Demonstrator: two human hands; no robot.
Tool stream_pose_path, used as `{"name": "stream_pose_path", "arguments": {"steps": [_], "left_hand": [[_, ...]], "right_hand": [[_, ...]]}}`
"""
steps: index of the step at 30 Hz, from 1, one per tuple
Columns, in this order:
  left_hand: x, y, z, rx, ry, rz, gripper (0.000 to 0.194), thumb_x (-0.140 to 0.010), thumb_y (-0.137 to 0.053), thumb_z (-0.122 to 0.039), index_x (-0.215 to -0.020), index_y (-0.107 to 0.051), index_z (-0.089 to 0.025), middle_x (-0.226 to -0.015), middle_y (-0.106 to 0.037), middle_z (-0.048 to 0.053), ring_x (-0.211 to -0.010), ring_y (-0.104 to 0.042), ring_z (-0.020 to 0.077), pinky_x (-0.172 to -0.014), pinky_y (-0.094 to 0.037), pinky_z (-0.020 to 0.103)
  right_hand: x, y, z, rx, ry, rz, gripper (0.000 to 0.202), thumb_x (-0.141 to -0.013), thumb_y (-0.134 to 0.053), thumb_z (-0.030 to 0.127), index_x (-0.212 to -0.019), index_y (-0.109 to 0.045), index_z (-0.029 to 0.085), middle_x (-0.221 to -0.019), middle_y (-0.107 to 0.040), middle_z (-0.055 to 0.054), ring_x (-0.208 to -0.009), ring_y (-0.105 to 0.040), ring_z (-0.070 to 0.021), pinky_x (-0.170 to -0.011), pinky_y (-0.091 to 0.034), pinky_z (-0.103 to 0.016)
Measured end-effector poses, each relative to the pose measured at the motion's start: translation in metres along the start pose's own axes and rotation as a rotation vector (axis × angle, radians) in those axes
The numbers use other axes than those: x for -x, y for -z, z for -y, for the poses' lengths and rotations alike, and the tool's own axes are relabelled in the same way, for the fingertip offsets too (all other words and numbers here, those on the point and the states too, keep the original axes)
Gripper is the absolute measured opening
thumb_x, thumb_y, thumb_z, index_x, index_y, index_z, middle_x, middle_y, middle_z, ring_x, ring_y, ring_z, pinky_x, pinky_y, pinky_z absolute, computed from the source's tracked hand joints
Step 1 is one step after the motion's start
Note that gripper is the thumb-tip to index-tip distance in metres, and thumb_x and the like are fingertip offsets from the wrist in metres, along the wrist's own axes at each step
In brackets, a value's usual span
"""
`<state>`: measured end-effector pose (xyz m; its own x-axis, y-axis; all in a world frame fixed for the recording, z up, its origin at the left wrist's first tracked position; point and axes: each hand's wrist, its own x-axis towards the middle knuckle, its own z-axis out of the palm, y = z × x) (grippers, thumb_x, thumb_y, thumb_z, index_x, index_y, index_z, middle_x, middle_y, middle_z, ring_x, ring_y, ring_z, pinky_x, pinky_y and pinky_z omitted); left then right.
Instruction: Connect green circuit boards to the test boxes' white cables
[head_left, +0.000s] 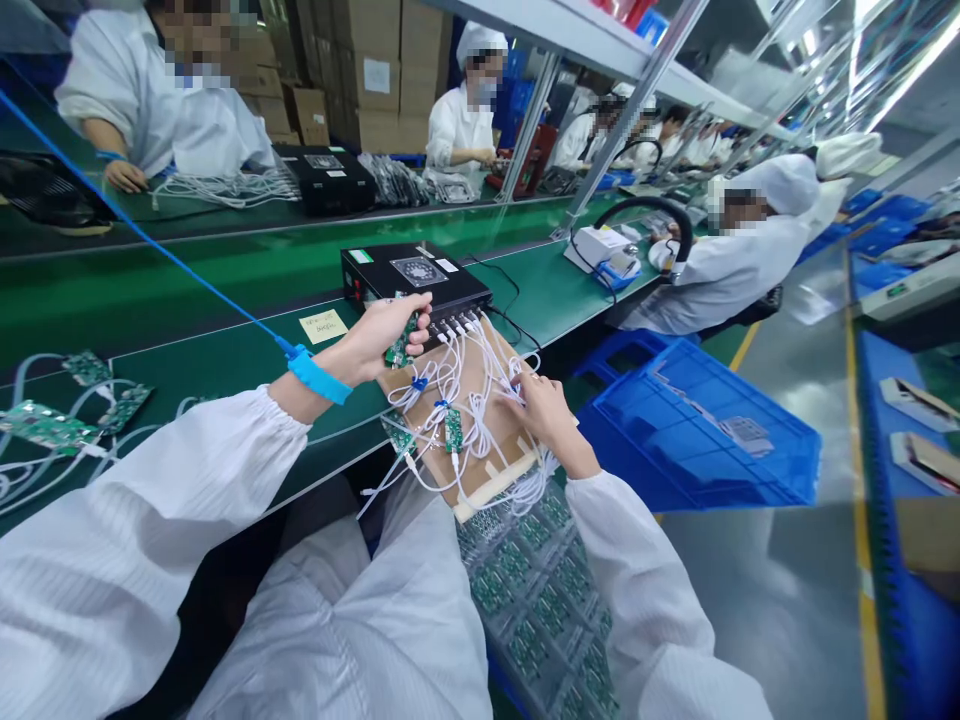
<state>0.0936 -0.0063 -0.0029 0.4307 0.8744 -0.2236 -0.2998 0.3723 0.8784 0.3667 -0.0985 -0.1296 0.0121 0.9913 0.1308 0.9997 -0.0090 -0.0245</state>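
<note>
On the cardboard (511, 430) in front of the black box (416, 275), you've got a proper nest of white cables (478, 428), and several are already plugged into the row of ports on the box's near side, so I'd call that bit of the hookup done. The board (400, 345) you're handling is up in your left grip (394, 328), fingers curled around it, just beside the box; I can't make out whether a cable is on it. Your right grip (541, 405) is over at the right side of the cables, fingers touching them, but honestly can't tell if it's pinching one. A second board (453, 430) lies among the cables with a plug at its lower end, so that one looks connected, and a third board (397, 432) shows at the cardboard's left edge. What's left? Judging by the tray (474, 545) below, loads: it's packed with rows of green boards (529, 645). The blue bin (637, 470) on your right has some flat pale pieces (750, 436) in it, too blurry to name. Far left on the table (247, 370) there's another bunch of boards (49, 427) tangled with cables, finished or waiting, no idea.
</note>
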Motion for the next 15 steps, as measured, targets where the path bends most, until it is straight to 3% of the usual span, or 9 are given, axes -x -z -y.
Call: {"name": "stream_pose_path", "arguments": {"steps": [4,7,10,13,15], "left_hand": [[0.023,0.015,0.016,-0.114,0.187,0.104,0.031,-0.095,-0.065,-0.028,-0.071,-0.052,-0.015,-0.063,-0.046,0.0,-0.049,-0.044,0.0072,-0.042,-0.038,0.017],[0.041,0.029,0.03,-0.232,0.237,0.188,0.034,-0.091,-0.072,-0.031,-0.071,-0.051,-0.015,-0.065,-0.046,0.0,-0.053,-0.043,0.0067,-0.047,-0.04,0.017],[0.058,0.046,0.044,-0.372,0.22,0.237,0.033,-0.087,-0.078,-0.039,-0.079,-0.054,-0.017,-0.07,-0.048,-0.001,-0.055,-0.041,0.0071,-0.046,-0.036,0.018],[0.074,0.064,0.054,-0.483,0.213,0.261,0.038,-0.085,-0.076,-0.052,-0.086,-0.058,-0.02,-0.064,-0.046,-0.003,-0.052,-0.039,0.0087,-0.046,-0.034,0.02],[0.083,0.075,0.058,-0.531,0.223,0.217,0.04,-0.083,-0.076,-0.057,-0.089,-0.06,-0.021,-0.057,-0.044,-0.004,-0.05,-0.038,0.0098,-0.046,-0.033,0.021]], "right_hand": [[0.014,0.014,0.006,-0.053,-0.005,-0.032,0.036,-0.099,-0.06,0.044,-0.121,-0.06,0.016,-0.116,-0.065,-0.019,-0.104,-0.059,-0.0343,-0.086,-0.046,-0.044],[0.029,0.033,0.028,-0.121,0.051,-0.125,0.044,-0.095,-0.067,0.043,-0.129,-0.058,0.017,-0.122,-0.06,-0.02,-0.109,-0.059,-0.0351,-0.091,-0.05,-0.048],[0.043,0.047,0.072,-0.189,0.221,-0.193,0.045,-0.095,-0.069,0.039,-0.133,-0.056,0.019,-0.126,-0.059,-0.019,-0.117,-0.058,-0.0348,-0.096,-0.051,-0.051],[0.053,0.042,0.125,-0.15,0.42,-0.099,0.022,-0.1,-0.062,0.029,-0.119,-0.062,0.017,-0.115,-0.064,-0.015,-0.109,-0.059,-0.0305,-0.093,-0.052,-0.047],[0.056,0.031,0.155,-0.093,0.53,-0.053,0.012,-0.102,-0.057,0.021,-0.111,-0.065,0.017,-0.111,-0.065,-0.013,-0.109,-0.057,-0.029,-0.094,-0.05,-0.044]]}}
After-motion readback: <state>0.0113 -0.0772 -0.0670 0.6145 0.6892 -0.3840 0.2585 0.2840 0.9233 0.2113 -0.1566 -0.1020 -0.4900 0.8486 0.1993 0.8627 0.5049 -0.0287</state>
